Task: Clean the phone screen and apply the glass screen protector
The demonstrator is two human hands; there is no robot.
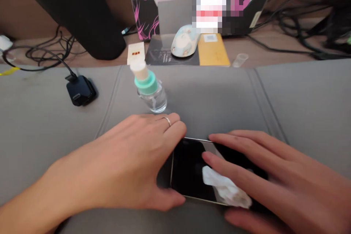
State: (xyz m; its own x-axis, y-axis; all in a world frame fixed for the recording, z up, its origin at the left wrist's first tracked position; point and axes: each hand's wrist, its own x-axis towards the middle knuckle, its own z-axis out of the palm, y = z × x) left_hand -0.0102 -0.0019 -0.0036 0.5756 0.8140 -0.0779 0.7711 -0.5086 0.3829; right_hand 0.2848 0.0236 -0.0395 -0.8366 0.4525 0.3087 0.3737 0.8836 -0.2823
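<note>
While your left hand [134,161] clamps the left end of the phone [188,168], thumb on the near edge and index finger at the far edge, your right hand [276,173] lies spread over the right part. Phone is flat on the grey mat [219,95], right in front of you, glossy black face up. Long axis runs left-right, right end angled slightly toward you; can't tell which end is its top. White crumpled wipe [229,188] sits on the glass under your right fingers, overlapping the near edge; whether you're pinching it or only pressing, can't tell. Phone's right end is hidden by that hand, which is a bit blurred and cut off at the frame edge. Spray bottle [153,93] stands just beyond your left hand. Laptop [174,14] is cropped at the top and partly pixelated.
</note>
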